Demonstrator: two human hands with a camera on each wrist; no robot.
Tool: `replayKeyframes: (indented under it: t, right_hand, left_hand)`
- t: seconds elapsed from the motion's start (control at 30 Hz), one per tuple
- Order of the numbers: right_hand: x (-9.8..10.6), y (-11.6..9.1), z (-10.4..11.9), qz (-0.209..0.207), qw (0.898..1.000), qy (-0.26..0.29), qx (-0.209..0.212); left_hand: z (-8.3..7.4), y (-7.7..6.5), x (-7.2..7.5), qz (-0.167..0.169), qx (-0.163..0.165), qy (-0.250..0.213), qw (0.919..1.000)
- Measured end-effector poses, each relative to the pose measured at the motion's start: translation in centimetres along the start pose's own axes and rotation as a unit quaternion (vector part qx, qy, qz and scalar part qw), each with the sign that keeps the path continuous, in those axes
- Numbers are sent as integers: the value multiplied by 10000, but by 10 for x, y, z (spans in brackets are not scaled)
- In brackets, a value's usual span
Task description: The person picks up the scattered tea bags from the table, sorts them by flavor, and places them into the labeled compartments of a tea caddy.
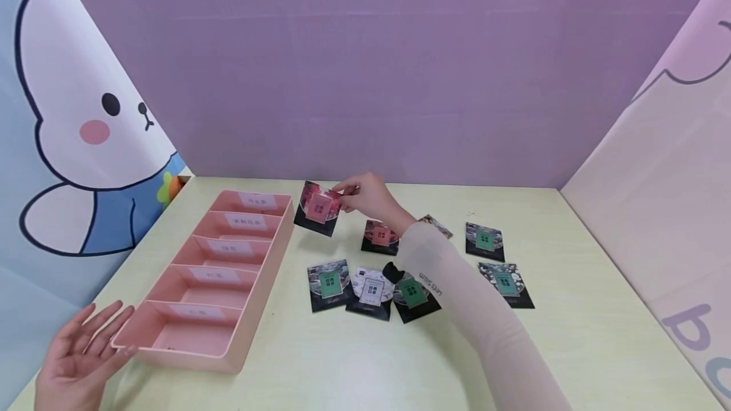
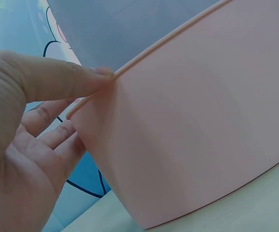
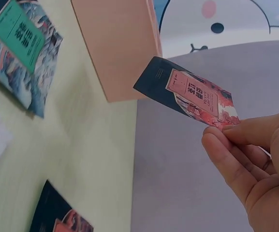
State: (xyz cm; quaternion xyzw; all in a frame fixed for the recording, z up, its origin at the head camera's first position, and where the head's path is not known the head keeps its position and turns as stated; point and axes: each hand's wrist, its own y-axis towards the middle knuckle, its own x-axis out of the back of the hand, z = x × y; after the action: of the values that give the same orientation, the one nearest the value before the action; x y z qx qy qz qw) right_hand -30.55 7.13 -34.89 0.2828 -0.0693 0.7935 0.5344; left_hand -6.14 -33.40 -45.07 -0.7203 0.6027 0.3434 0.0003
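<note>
My right hand (image 1: 365, 198) pinches a dark sachet with a red label (image 1: 318, 208) by its corner, between thumb and fingers. The sachet is held above the table, just right of the far end of a pink divided box (image 1: 251, 328). In the right wrist view the sachet (image 3: 190, 92) tilts, its printed front showing. At the box's near left corner is my left hand (image 1: 82, 354), fingers extended and spread. Its thumb (image 2: 62, 84) touches the rim in the left wrist view. Each of the box's several compartments carries a white label.
Several sachets lie on the table right of the box: a red-labelled one (image 1: 379, 238), a white one (image 1: 370, 293) and green-labelled ones (image 1: 331, 285), (image 1: 485, 241). My right sleeve passes over some. A purple backdrop (image 1: 365, 81) stands behind, with printed cloths on both sides.
</note>
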Motion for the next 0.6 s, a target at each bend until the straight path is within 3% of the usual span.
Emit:
replayKeyframes:
  t: [0.3, 0.6]
  right_hand:
    - [-3, -5, 21, 12, 9998, 128, 156]
    - [-9, -9, 32, 130, 9992, 49, 377]
  left_hand:
    - [2, 1, 0, -65, 115, -37, 9999]
    - [5, -1, 0, -442, 508, 177, 9976]
